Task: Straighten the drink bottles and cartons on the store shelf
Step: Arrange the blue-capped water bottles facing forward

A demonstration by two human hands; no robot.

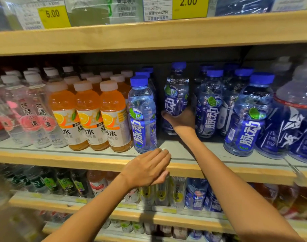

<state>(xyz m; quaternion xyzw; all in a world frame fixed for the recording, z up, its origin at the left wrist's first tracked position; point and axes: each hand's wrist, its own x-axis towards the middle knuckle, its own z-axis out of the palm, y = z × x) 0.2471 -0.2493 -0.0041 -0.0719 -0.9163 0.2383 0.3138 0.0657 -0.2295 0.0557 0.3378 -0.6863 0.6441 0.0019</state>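
My right hand (181, 120) reaches deep into the middle shelf and grips a blue-capped, blue-labelled bottle (176, 91) set back from the front row. That bottle stands upright in a gap. My left hand (147, 169) rests flat on the wooden front edge of the shelf (62, 158), fingers together, holding nothing. Just above it stands another blue bottle (142, 116) at the shelf front. More blue bottles (248, 117) stand to the right of the gap.
Orange drink bottles (87, 116) with white caps fill the left-middle, clear pink-labelled bottles (32, 112) stand further left. Large blue jugs (295, 123) sit at the far right. Price tags (53, 15) hang on the upper shelf. Lower shelves hold more drinks (196, 194).
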